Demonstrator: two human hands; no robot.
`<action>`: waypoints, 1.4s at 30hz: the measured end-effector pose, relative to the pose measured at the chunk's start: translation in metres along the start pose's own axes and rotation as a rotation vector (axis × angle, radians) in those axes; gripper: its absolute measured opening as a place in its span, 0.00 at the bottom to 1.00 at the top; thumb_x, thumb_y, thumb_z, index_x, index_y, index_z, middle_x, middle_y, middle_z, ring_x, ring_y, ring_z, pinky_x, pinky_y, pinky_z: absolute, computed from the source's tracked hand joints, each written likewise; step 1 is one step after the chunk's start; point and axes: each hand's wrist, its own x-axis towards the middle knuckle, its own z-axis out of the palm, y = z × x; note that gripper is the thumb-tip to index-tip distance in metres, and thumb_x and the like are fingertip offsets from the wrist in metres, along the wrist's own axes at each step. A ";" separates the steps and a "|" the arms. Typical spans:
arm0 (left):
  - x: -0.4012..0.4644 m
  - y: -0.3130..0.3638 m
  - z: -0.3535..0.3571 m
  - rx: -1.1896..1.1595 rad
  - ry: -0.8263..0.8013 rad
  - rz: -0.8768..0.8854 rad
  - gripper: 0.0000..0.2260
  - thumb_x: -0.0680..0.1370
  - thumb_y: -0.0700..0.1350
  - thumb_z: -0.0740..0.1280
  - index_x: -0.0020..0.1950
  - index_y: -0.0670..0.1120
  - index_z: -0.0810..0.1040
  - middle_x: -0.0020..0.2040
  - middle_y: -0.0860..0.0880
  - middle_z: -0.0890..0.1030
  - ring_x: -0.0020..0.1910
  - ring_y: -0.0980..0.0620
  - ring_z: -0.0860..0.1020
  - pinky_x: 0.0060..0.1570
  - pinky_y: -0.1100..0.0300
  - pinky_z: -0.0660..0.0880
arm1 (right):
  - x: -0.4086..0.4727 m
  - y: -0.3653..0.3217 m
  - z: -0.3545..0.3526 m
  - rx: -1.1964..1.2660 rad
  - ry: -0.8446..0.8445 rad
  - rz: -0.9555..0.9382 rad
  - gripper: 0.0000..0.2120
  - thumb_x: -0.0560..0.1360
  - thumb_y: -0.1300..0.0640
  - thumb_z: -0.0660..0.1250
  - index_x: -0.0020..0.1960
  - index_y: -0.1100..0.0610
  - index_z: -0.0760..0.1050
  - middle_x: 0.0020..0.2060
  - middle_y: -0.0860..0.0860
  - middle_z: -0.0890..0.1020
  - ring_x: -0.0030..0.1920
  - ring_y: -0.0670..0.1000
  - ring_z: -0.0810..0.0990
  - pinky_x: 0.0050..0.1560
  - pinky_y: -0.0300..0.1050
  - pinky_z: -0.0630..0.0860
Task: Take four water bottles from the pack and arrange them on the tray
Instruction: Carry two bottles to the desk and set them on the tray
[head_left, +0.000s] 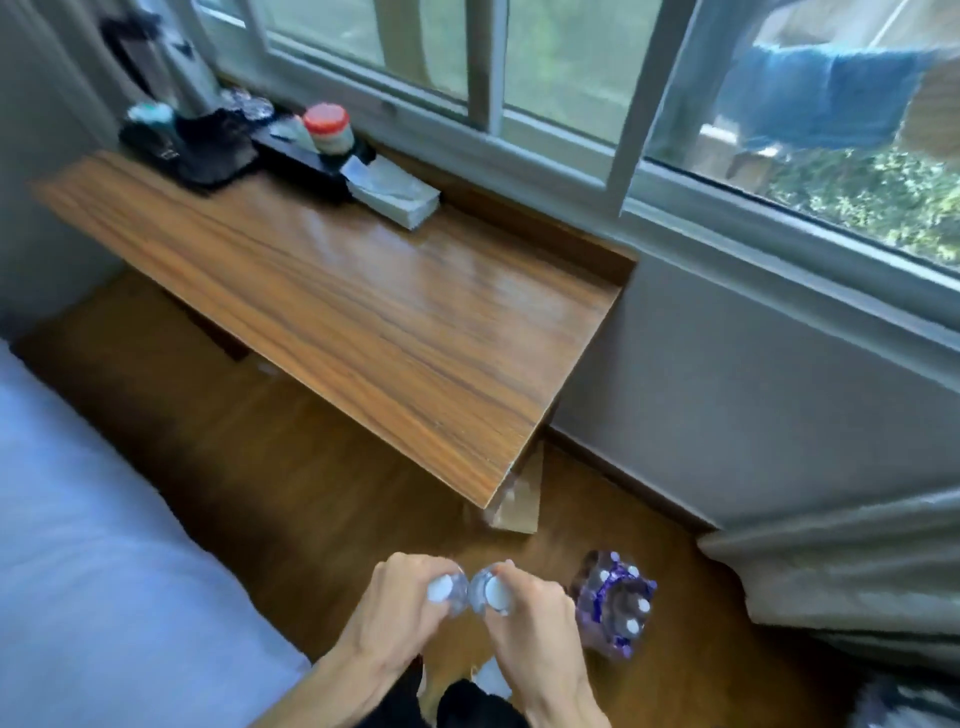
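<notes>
My left hand (395, 603) grips a clear water bottle (448, 592) with a white cap, seen from above. My right hand (524, 608) grips a second water bottle (491, 593), its cap touching the first one's side. Both are held low over the wooden floor at the bottom middle. The plastic-wrapped pack of bottles (615, 605), purple-labelled with white caps, stands on the floor just right of my right hand. A black tray (304, 161) lies at the far left end of the wooden desk, by the window.
The long wooden desk (363, 306) runs along the window wall. On and near the tray stand a red-capped jar (328, 130), a tissue box (395, 192), a black kettle base (208, 145). A white bed (78, 545) is at left, a curtain (841, 566) at right.
</notes>
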 end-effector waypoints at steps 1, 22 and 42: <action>-0.001 -0.014 -0.012 -0.020 0.028 -0.040 0.09 0.67 0.41 0.66 0.42 0.53 0.82 0.33 0.57 0.79 0.33 0.58 0.75 0.32 0.67 0.71 | 0.008 -0.017 0.004 -0.005 -0.031 -0.028 0.05 0.77 0.53 0.65 0.50 0.51 0.80 0.43 0.45 0.86 0.47 0.50 0.84 0.47 0.43 0.80; 0.043 -0.168 -0.316 0.065 0.539 -0.211 0.02 0.71 0.42 0.71 0.39 0.48 0.83 0.33 0.51 0.81 0.27 0.54 0.70 0.27 0.75 0.59 | 0.202 -0.344 0.068 -0.071 -0.054 -0.469 0.07 0.72 0.58 0.73 0.47 0.47 0.83 0.36 0.41 0.79 0.36 0.44 0.79 0.36 0.27 0.71; 0.170 -0.296 -0.560 0.064 0.688 -0.293 0.08 0.70 0.42 0.75 0.48 0.47 0.87 0.42 0.50 0.86 0.38 0.55 0.78 0.33 0.71 0.69 | 0.412 -0.566 0.131 -0.070 -0.025 -0.620 0.05 0.70 0.57 0.72 0.46 0.55 0.83 0.38 0.51 0.85 0.39 0.52 0.83 0.39 0.48 0.84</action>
